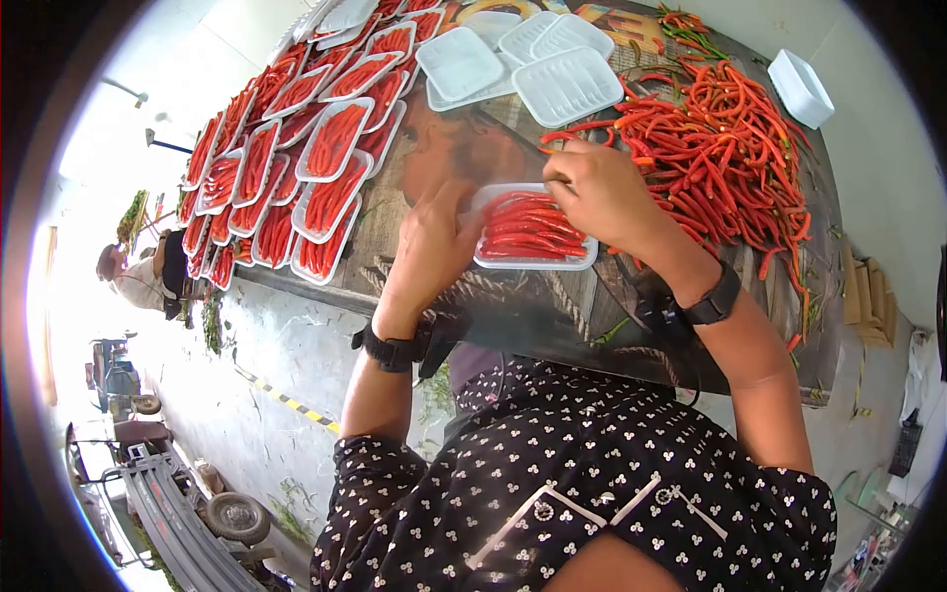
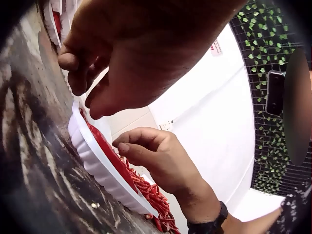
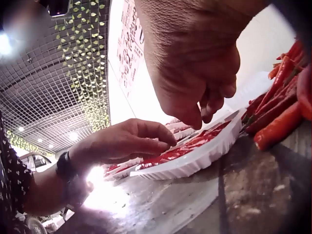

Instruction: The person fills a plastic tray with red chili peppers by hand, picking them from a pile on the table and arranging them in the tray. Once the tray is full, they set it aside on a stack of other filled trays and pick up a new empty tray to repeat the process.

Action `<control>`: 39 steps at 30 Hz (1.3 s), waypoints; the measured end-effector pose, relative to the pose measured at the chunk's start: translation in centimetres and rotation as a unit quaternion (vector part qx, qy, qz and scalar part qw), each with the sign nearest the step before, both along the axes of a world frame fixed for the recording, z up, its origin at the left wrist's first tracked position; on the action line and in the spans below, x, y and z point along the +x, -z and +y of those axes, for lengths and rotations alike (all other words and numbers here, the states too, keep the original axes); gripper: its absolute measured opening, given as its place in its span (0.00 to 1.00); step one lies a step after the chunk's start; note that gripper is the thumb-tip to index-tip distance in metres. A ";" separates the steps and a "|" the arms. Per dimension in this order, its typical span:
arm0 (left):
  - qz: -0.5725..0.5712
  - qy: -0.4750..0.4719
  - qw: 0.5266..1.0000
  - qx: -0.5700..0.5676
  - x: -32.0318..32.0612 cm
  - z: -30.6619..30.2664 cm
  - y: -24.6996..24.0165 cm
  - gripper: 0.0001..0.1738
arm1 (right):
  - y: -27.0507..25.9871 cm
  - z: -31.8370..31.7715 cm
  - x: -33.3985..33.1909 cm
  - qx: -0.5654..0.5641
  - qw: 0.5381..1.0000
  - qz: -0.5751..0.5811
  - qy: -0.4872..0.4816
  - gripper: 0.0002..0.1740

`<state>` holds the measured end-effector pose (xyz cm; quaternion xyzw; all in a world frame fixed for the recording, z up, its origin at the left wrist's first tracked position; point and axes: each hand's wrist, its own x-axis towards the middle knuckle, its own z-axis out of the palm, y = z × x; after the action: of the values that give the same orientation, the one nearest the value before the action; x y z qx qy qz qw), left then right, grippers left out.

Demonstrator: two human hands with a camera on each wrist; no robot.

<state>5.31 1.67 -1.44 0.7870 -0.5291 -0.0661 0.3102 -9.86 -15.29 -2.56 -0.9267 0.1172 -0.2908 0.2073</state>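
A white foam tray point(image 1: 538, 263) filled with red chili peppers point(image 1: 528, 227) lies in front of me near the table's front edge. My left hand point(image 1: 434, 242) is at its left end, fingers bent loosely with nothing between them. Over the right end hovers my right hand point(image 1: 602, 192), fingers bent and fingertips close above the peppers. In the left wrist view the right hand's point(image 2: 156, 153) thumb and forefinger are near each other with no pepper between them. The right wrist view shows the tray's ribbed side point(image 3: 204, 156) below the right fingers.
Stacked filled trays point(image 1: 335, 138) cover the table's left side. Several unfilled trays point(image 1: 567, 84) lie at the back, and a big heap of loose peppers point(image 1: 720, 148) at the right. A stack of white trays point(image 1: 799, 89) stands beyond it. Another person point(image 1: 143, 276) is at far left.
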 end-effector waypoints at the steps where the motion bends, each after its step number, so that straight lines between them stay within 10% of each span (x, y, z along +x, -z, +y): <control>1: -0.001 -0.002 1.000 0.000 0.0 0.2 0.2 0.18 | -0.5 0.0 -0.4 0.015 1.000 0.018 0.011 0.03; 21: 0.302 -0.066 0.950 -0.041 2.3 3.2 -1.0 0.24 | 0.6 0.1 -3.9 0.152 0.987 -0.024 0.038 0.05; 39: 0.245 -0.269 0.905 -0.220 16.0 7.0 -3.2 0.27 | 1.0 0.5 -4.2 0.158 0.987 0.006 0.029 0.06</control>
<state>21.27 8.69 1.78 0.7704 -0.2055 -0.0530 0.6012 -14.05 -14.84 -3.59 -0.8802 0.1896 -0.2695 0.3417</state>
